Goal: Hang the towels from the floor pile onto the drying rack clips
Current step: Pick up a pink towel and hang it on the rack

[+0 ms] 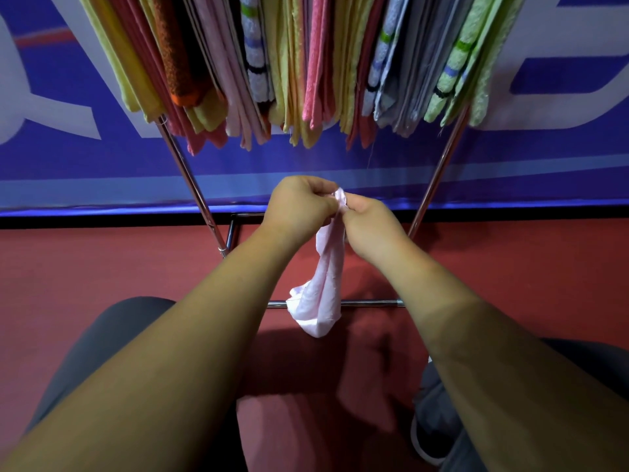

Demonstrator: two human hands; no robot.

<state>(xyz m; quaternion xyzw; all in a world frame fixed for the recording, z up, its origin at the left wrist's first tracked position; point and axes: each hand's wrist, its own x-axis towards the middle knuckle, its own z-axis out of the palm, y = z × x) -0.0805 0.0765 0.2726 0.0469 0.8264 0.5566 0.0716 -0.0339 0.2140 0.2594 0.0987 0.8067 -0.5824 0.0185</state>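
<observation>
Your left hand (299, 202) and right hand (369, 221) pinch pink towel (323, 294) top, below drying rack (190, 185) with hung towels (306, 63).

Blue banner (102, 165) w/ white lettering behind, red floor (102, 267), grey shoe (432, 420) btm right

pale pink towel (321, 294), bunched, hanging limp

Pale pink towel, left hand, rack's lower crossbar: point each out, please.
pale pink towel (323, 294): head view, hanging middle of the cloth.
left hand (299, 202): head view, back of the hand.
lower crossbar (371, 303): head view, bare chrome right of the towel.
</observation>
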